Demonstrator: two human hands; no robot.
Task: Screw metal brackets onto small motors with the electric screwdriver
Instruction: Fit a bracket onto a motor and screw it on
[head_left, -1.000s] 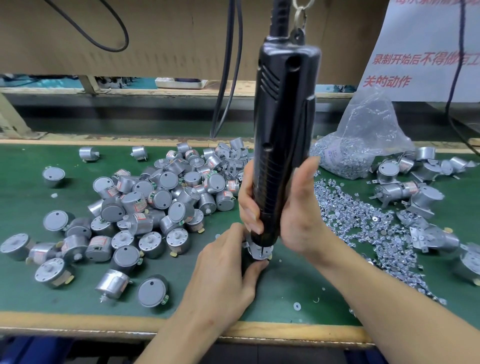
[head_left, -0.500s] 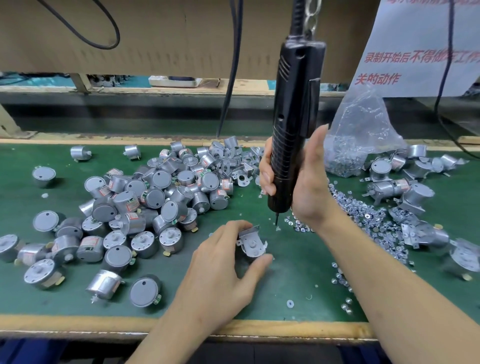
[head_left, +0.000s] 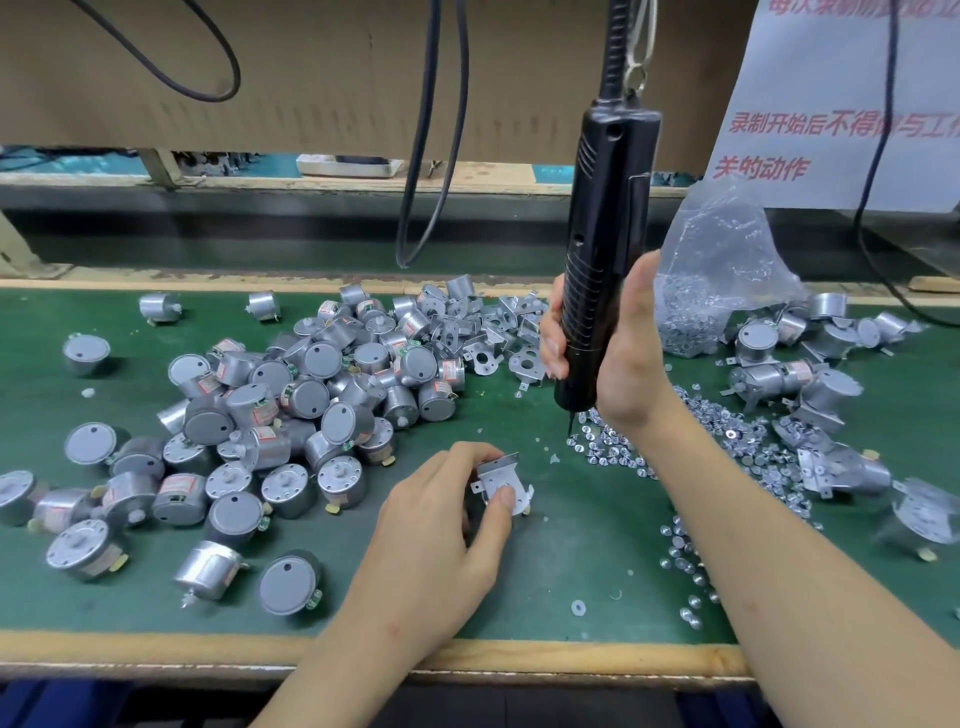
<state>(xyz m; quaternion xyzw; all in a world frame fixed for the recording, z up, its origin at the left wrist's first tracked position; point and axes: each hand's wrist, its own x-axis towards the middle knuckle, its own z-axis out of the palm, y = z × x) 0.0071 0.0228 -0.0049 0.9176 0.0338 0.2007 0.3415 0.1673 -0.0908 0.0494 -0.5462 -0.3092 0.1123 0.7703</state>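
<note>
Pinches with the left hand (head_left: 436, 525) a small silver motor topped by a bent metal bracket (head_left: 501, 483), thumb pressed on its face, fingers curled behind. Grips with the right hand (head_left: 621, 353) the tall black electric screwdriver (head_left: 602, 249), upright, bit raised clear above scattered silver screws (head_left: 613, 454). Left of the left hand, a heap of round silver motors (head_left: 291, 405).

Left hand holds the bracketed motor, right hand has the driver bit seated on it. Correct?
Not seated. The head view shows the left hand holding the bracketed motor and the right hand gripping the electric screwdriver, but its bit hangs clear of the motor, beside the loose screws.
</note>
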